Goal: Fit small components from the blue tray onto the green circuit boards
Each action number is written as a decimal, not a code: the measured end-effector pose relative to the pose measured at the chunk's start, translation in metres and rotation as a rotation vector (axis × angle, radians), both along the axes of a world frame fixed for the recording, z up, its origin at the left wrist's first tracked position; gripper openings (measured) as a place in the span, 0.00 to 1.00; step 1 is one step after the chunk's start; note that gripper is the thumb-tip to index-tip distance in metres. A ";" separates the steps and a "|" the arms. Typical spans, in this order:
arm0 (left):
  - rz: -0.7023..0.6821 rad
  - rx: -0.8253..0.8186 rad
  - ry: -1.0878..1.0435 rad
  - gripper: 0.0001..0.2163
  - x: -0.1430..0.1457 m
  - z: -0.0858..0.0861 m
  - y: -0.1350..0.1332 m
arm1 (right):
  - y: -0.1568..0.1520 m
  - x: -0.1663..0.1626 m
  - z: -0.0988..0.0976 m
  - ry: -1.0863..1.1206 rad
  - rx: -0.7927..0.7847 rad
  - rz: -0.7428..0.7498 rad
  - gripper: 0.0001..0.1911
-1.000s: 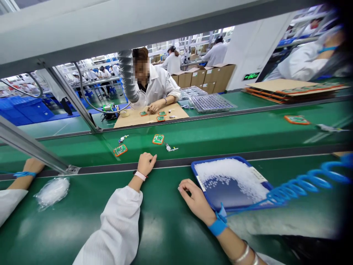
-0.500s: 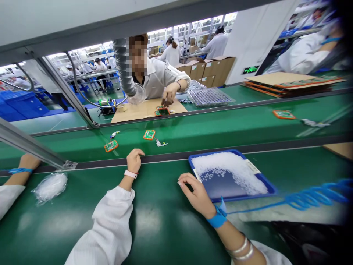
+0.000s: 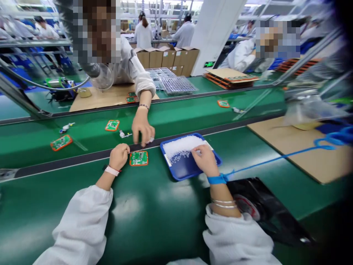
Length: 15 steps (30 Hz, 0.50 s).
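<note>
My left hand (image 3: 119,157) rests at the near edge of the dark rail, fingers curled inward and their tips hidden. Just right of it lies a green circuit board (image 3: 139,158) with an orange rim. A co-worker's hand (image 3: 142,129) reaches across the rail above this board, with a small whitish piece at its fingers. My right hand (image 3: 204,159) is over the right side of a blue tray (image 3: 182,176). Its fingers are pinched together at the edge of the small white pellets (image 3: 180,145); whatever is between them is too small to make out.
More orange-rimmed boards with attached connectors (image 3: 112,125) lie on the green strip behind the rail. A black bag (image 3: 264,206) is beside my right forearm. A blue coiled cord (image 3: 275,159) runs from my right wristband over a cardboard sheet (image 3: 309,154).
My right hand has moved to the pellets, its fingers closing. The co-worker's arm has stretched across the rail, and a board now lies beside my left hand. The view has swung right.
</note>
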<state>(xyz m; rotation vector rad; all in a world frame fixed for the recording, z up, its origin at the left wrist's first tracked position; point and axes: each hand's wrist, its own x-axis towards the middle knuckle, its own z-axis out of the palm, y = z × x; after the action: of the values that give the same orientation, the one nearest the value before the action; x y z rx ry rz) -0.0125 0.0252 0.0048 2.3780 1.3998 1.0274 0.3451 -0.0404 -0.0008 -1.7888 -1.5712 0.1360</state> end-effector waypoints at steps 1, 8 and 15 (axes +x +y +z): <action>-0.029 -0.005 0.016 0.09 0.004 0.001 -0.002 | 0.000 0.003 -0.002 -0.050 -0.020 0.008 0.05; -0.202 -0.111 0.215 0.28 0.007 0.001 -0.017 | 0.000 0.005 -0.013 -0.167 -0.093 0.073 0.07; -0.235 -0.136 0.209 0.29 0.007 -0.001 -0.029 | 0.000 0.001 -0.017 -0.155 -0.130 0.065 0.07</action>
<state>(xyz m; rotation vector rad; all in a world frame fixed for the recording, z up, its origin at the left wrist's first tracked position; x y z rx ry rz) -0.0055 -0.0041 0.0042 2.5289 1.1708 0.6208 0.3459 -0.0401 -0.0178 -1.8873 -1.7664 0.1355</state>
